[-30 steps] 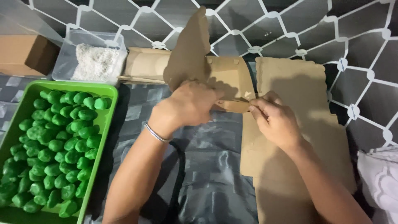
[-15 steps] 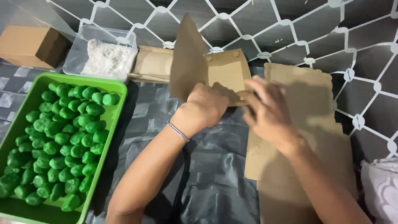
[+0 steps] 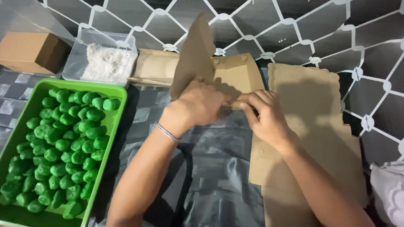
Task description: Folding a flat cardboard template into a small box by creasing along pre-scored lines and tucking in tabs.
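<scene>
The left hand (image 3: 201, 103) is closed around the lower part of a brown cardboard box blank (image 3: 219, 71), fingers curled over its fold, with a thin bracelet (image 3: 167, 132) at the wrist. The right hand (image 3: 265, 115) meets it just beside, fingers pinching the same fold of the blank from the other side. The blank is held above a dark plastic sheet (image 3: 219, 185) near the middle of the view; 1 flap stands up tilted toward the wall, and the rest lies back behind the hands.

Under the right forearm lies a stack of flat cardboard blanks (image 3: 320, 117) with wavy edges. Behind the held blank rests another partly folded cardboard piece (image 3: 153, 67). To its left stands a clear plastic tub (image 3: 105, 56) of white shreds, and beside that a closed brown box (image 3: 29, 50). Well apart to the left of the hands sits a green tray (image 3: 113, 122) filled with small green balls (image 3: 63, 147). A grey wall with a white lattice pattern (image 3: 294, 38) runs behind everything.
</scene>
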